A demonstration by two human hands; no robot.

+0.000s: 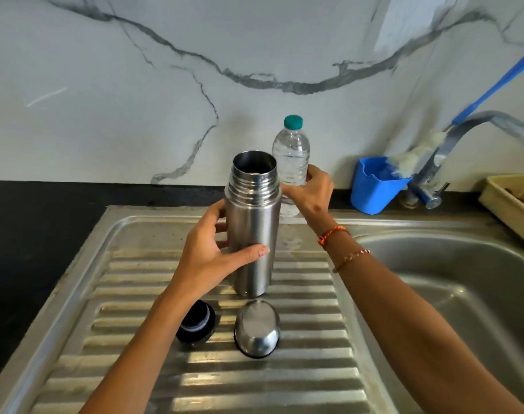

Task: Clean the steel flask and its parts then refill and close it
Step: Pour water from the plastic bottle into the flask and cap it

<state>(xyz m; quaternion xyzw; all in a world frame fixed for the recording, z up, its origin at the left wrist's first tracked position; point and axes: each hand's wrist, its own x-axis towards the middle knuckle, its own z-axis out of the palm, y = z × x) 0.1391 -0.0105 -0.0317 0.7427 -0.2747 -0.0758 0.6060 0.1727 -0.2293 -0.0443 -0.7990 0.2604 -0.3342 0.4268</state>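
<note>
The steel flask [252, 228] stands upright and uncapped on the ribbed steel drainboard [308, 330]. My left hand [208, 252] grips its body, thumb across the front. Behind the flask a clear plastic water bottle [291, 153] with a teal cap [293, 121] stands upright, and my right hand [310, 192] grips its lower half. In front of the flask lie its black inner stopper [196, 322] and its steel cup lid [257, 328], the lid mouth-down.
The sink basin [452, 273] lies to the right, under a steel tap [470, 138]. A blue holder [374, 186] with a blue-handled bottle brush [494, 88] stands at the back right. A beige tray [511, 201] sits at the far right. Black countertop [30, 231] extends to the left.
</note>
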